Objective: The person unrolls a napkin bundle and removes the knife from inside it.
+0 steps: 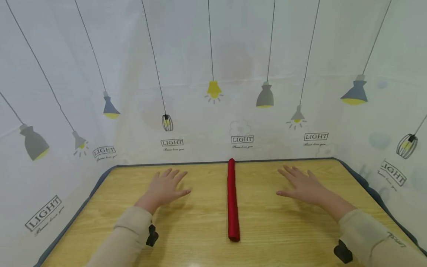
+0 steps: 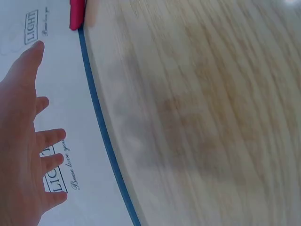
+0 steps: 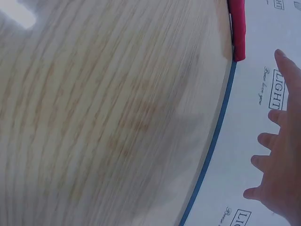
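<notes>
A long red roll point(image 1: 232, 200), perhaps of cloth, lies lengthwise on the wooden table point(image 1: 200, 222), its far end at the back edge. To its left my left hand point(image 1: 165, 187) hovers over the table with fingers spread, holding nothing. On the other side my right hand point(image 1: 305, 186) is held the same way, fingers apart, apart from the roll. One end of the red roll point(image 2: 76, 14) shows at the top of the left wrist view. In the right wrist view the red roll point(image 3: 238, 30) also appears at the top, beyond the thumb.
A white curtain point(image 1: 193, 55) printed with hanging lamps and LIGHT labels surrounds the back and sides of the table. Dark blue edging point(image 1: 363, 181) runs along the table's rim. Black wrist cameras point(image 1: 152, 235) sit under the cuffs.
</notes>
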### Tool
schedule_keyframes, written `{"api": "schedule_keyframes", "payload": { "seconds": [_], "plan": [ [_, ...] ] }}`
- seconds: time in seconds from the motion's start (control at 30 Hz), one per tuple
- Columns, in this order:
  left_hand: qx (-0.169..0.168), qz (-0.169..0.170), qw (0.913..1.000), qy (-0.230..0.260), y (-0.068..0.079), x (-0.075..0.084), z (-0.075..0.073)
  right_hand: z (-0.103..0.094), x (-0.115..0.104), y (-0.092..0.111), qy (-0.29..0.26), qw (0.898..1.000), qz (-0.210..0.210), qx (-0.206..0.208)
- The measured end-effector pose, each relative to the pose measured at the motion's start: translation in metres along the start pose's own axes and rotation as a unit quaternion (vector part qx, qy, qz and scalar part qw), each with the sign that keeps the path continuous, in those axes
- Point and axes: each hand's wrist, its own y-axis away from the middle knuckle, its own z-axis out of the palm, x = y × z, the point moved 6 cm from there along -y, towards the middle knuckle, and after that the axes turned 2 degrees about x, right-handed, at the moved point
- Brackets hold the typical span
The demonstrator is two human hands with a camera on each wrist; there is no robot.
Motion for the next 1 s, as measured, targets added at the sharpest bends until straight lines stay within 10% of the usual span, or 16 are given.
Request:
{"api": "schedule_keyframes", "payload": {
  "seconds": [1.0],
  "plan": [
    [-0.041,0.099,0.9941,0.015,-0.044,0.089,0.000,0.026,-0.075,-0.007,-0.016,0.995,-0.095,-0.021]
  ]
}}
